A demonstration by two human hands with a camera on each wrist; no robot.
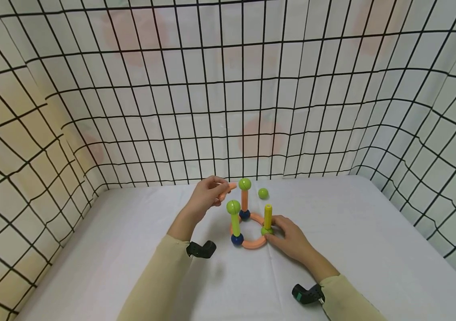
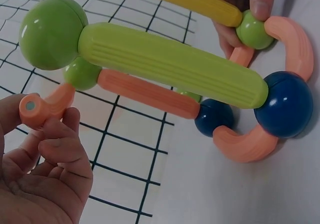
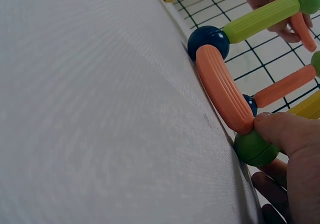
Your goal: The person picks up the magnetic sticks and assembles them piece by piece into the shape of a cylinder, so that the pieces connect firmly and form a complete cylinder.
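Curved orange piece (image 2: 56,103) pinched in the left hand (image 1: 207,195) near an upright rod's (image 1: 245,200) top ball (image 1: 245,183), right hand (image 1: 293,238) gripping the ring's (image 1: 254,244) low green ball (image 1: 266,231) beneath a yellow rod (image 1: 268,217) — loose green ball (image 1: 263,193) beyond, white surface (image 1: 332,209), gridded cloth (image 1: 192,89)

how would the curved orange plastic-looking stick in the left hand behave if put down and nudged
Likely stiff: the curved orange stick shows no sag in the left hand. Its bend would probably make it rock or slide rather than roll far. It may be light, judging by the fingertip hold.
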